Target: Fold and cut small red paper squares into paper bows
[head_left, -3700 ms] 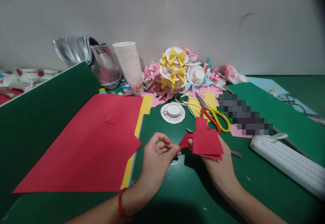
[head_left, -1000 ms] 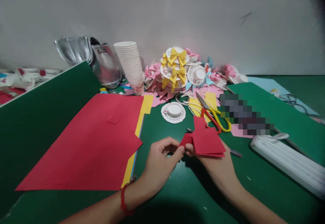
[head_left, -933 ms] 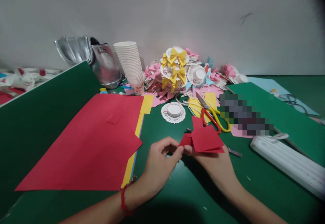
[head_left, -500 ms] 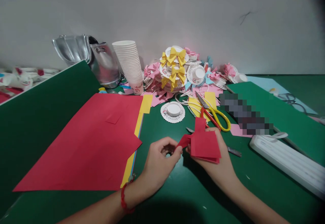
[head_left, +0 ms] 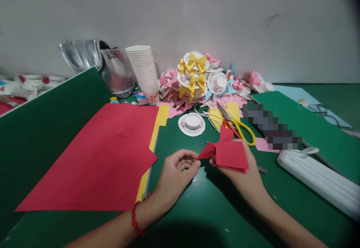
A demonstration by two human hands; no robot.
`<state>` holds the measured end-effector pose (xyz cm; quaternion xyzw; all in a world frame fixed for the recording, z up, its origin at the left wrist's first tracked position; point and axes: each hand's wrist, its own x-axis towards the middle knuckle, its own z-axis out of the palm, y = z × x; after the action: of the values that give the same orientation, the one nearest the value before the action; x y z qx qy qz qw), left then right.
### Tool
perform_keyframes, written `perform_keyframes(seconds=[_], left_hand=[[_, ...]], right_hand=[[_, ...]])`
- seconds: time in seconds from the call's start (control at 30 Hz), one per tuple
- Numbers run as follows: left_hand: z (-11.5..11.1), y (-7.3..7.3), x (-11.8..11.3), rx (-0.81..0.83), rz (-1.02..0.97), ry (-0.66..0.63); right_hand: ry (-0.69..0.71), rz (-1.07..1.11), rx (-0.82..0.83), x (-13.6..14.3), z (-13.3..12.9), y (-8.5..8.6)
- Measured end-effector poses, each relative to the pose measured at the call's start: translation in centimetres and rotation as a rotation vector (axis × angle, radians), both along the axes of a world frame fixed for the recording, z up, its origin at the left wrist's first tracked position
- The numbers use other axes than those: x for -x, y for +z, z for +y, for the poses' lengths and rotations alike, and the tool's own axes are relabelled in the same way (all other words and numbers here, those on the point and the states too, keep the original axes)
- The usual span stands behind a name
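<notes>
My right hand [head_left: 244, 176] grips a folded red paper piece [head_left: 231, 152] a little above the green table [head_left: 208, 210], thumb underneath at its left side. A pointed flap of the piece sticks out to the left. My left hand [head_left: 176, 173] is loosely curled, palm up, just left of that flap; its thumb tip lies beside the point and I see no pinch on it. A red cord is tied around my left wrist.
A big red sheet [head_left: 95, 158] lies left over a yellow sheet [head_left: 144, 184]. Behind my hands are scissors [head_left: 236, 126], a white doily disc [head_left: 192, 122], stacked paper cups [head_left: 143, 71], a silver bag [head_left: 112, 69] and paper bows [head_left: 195, 77]. A white power strip [head_left: 320, 178] lies right.
My left hand has let go of the flap it was pinching and opened slightly. My right hand tilted the red piece flatter, moving it a little right and away from me.
</notes>
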<state>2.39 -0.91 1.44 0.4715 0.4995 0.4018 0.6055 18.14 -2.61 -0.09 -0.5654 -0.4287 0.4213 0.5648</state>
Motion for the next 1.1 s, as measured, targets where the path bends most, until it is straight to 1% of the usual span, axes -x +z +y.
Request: perform_keyframes(seconds=[0.1, 0.2, 0.27, 0.33, 0.4, 0.47, 0.6, 0.67, 0.8, 0.97, 1.03, 1.1], left_hand=[[0.0, 0.2, -0.3, -0.042, 0.045, -0.057], [-0.1, 0.2, -0.5, -0.096, 0.114, -0.092], [-0.2, 0.2, -0.4, -0.134, 0.147, -0.077], [-0.2, 0.1, -0.1, -0.146, 0.168, -0.046], [0.0, 0.0, 0.3, -0.119, 0.158, -0.015], [0.3, -0.2, 0.6, -0.070, 0.107, 0.001], [0.7, -0.4, 0.9, 0.025, -0.028, -0.013], [0.8, -0.4, 0.9, 0.060, -0.070, -0.025], [0.8, -0.4, 0.9, 0.132, -0.118, -0.103], [0.9, -0.6, 1.2, 0.175, -0.172, -0.233], [0.9, -0.6, 1.3, 0.169, -0.184, -0.258], [0.9, -0.6, 1.3, 0.146, -0.181, -0.277]], right_hand=[[0.065, 0.038, -0.036, 0.7, -0.4, 0.2], [0.104, 0.022, -0.058, 1.1, -0.6, 0.3], [0.093, -0.012, -0.055, 0.9, -0.4, 0.3], [0.041, 0.002, -0.051, 0.5, 0.0, 0.3], [0.000, 0.092, -0.042, 0.1, 0.5, 0.3], [0.001, 0.146, -0.010, -0.2, 1.0, 0.2], [0.114, 0.119, 0.074, 0.0, 1.3, -0.2], [0.133, 0.152, 0.075, 0.1, 1.3, -0.3], [0.151, 0.244, 0.068, 0.3, 1.0, 0.1], [0.248, 0.338, 0.052, -0.1, 0.6, 0.8], [0.268, 0.315, 0.027, -0.2, 0.6, 0.9], [0.272, 0.225, -0.009, -0.4, 0.7, 0.8]])
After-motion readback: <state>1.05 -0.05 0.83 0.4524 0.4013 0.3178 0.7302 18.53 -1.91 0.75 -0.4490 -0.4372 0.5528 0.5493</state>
